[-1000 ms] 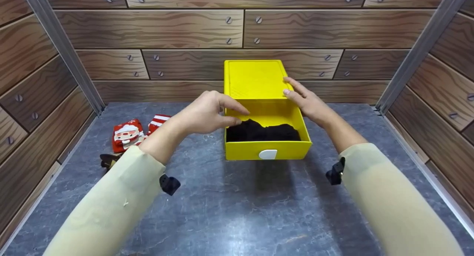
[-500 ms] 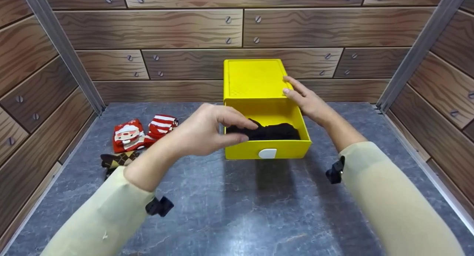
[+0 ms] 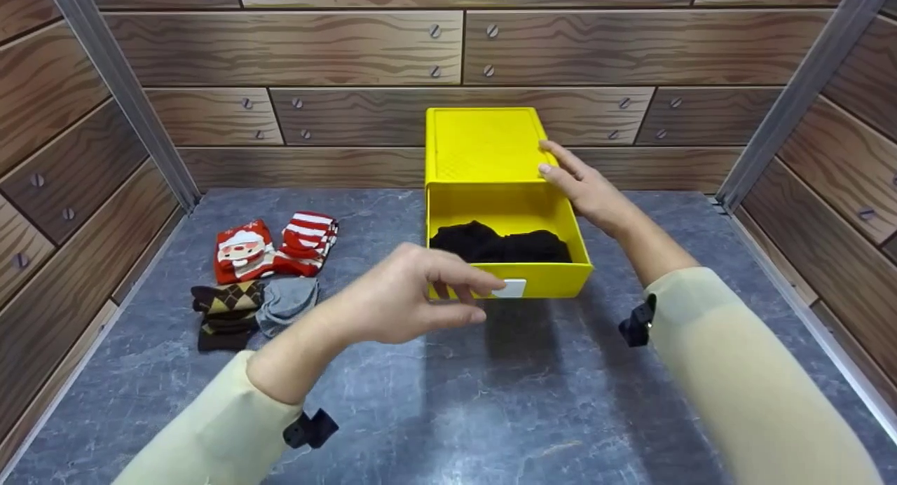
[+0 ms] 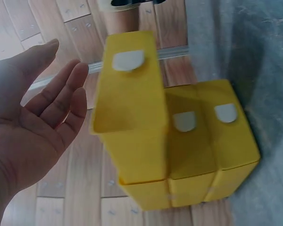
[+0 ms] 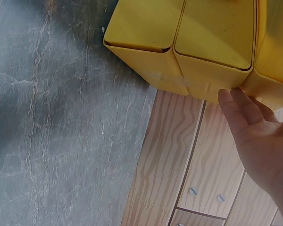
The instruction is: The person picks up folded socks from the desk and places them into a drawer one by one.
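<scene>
A yellow drawer unit [image 3: 487, 145], three drawers high in the left wrist view, stands near the back wall. Its top drawer [image 3: 546, 280] is pulled out, with a bundle of black cloth [image 3: 501, 245] inside. My left hand [image 3: 413, 296] is in front of that drawer, fingers loosely bent, holding nothing. Its fingertips overlap the white drawer handle [image 3: 516, 287] in the head view; the left wrist view shows the palm beside the drawer, apart from it. My right hand [image 3: 596, 197] rests its fingertips on the unit's right side, also seen with the yellow casing [image 5: 207, 84] in the right wrist view.
Folded socks lie on the grey tabletop [image 3: 392, 415] at the left: a red Santa pair [image 3: 242, 252] with striped cuffs [image 3: 308, 234], a brown argyle pair [image 3: 228, 310] and a grey pair [image 3: 287, 303]. Wood-patterned walls [image 3: 350, 50] close in the back and sides.
My left hand has moved out of the drawer, toward me and down to its front, leaving the black bundle inside. The sock pairs at the left are now uncovered. My right hand stays put.
</scene>
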Tool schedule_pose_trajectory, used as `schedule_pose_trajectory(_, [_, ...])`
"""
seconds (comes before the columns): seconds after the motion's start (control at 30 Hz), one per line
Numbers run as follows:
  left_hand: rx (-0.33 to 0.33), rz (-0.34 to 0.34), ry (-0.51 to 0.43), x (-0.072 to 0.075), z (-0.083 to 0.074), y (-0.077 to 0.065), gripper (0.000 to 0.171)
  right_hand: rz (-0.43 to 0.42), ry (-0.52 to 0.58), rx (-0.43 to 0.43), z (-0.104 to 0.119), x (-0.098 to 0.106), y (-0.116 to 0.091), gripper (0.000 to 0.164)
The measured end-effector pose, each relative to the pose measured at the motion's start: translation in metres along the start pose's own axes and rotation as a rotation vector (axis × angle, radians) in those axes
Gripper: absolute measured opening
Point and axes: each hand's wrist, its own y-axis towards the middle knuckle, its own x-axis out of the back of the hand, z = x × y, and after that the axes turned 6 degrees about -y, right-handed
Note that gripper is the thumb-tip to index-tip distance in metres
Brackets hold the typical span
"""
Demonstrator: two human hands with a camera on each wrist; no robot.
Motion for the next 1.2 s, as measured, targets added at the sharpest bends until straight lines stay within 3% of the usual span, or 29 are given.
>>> schedule_pose_trajectory(0.2, [0.165, 0.009, -0.066, -0.017, 0.014, -0.004, 0.039, -0.008, -0.011, -0.005, 0.0, 0.0, 0.002, 0.075])
schedule_pose_trajectory(0.47, [0.269, -0.056, -0.069, -0.037, 0.027, -0.003, 0.054, -0.013, -0.014, 0.007, 0.0, -0.001, 0.002, 0.076])
schedule_pose_trajectory(0.67, [0.283, -0.095, -0.094, -0.047, 0.032, 0.002, 0.052, -0.012, 0.001, -0.003, -0.001, -0.001, 0.002, 0.077])
schedule_pose_trajectory(0.9, [0.294, -0.233, -0.147, -0.059, 0.035, 0.01, 0.039, -0.006, 0.008, 0.015, -0.001, -0.001, 0.002, 0.076])
schedule_pose_trajectory(1.07, [0.336, -0.36, -0.127, -0.069, 0.033, 0.017, 0.026, -0.004, 0.011, 0.012, 0.0, 0.0, 0.001, 0.075])
schedule_pose_trajectory(1.2, [0.352, -0.415, -0.12, -0.074, 0.033, 0.023, 0.024, -0.01, -0.002, 0.002, 0.0, 0.0, 0.001, 0.075])
